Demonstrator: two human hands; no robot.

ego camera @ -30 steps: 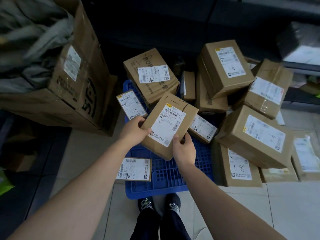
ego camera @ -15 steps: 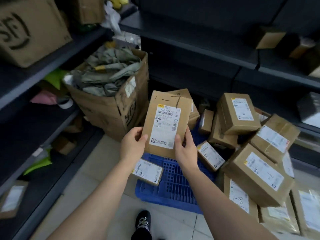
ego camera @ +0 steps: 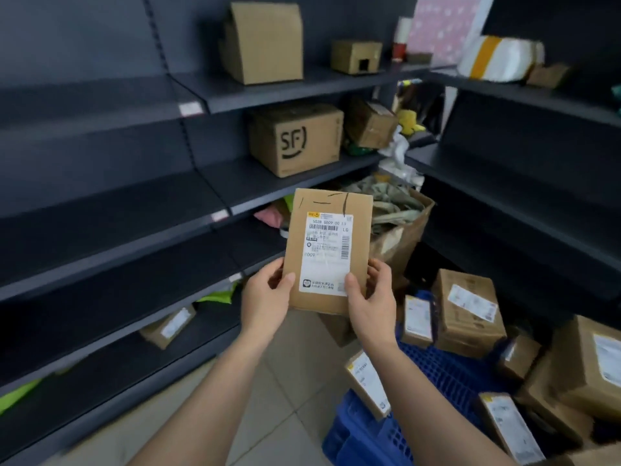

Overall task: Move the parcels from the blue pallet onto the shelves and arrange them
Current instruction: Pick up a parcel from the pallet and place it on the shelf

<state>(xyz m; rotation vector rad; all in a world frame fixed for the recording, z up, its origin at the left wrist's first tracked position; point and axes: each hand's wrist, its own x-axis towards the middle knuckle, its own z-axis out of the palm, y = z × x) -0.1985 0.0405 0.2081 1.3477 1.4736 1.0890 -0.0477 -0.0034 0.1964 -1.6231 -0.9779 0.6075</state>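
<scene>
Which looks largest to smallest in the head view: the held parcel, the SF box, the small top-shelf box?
1. held parcel, though nearness inflates it
2. SF box
3. small top-shelf box

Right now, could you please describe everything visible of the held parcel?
The parcel is a flat brown cardboard box, upright, with black pen strokes near its top and a white barcode label on its facing side. The left hand and right hand grip its lower corners, thumbs in front, before the dark shelves.
</scene>
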